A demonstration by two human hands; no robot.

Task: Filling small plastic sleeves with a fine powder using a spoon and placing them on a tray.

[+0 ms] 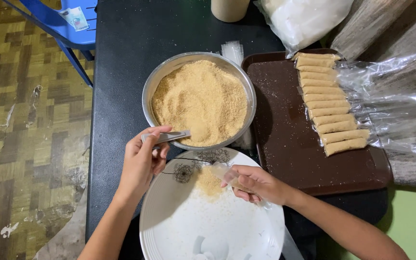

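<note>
A big black table (121, 72) fills the middle, with a blue chair (68, 29) at its far left corner. On the right sits a dark brown tray (290, 144), flat and a bit speckled. Along its right side lies a neat row of filled tubes (328, 103), thin clear plastic packed with tan crumbs, their empty shiny ends trailing off the tray. A white plastic bag (304, 17) rests behind it.

A round white plate (184, 226) with thin black flower drawings holds a little pile of crumbs (209, 183). Behind it, touching its rim, a shiny metal bowl (249, 89) is full of the same sandy, grainy crumbs.

The left hand (143, 161) pinches a small metal spoon (167, 137) over the bowl's near edge. The right hand (258, 185) grips a clear tube (227, 174), part full, tilted over the plate.
</note>
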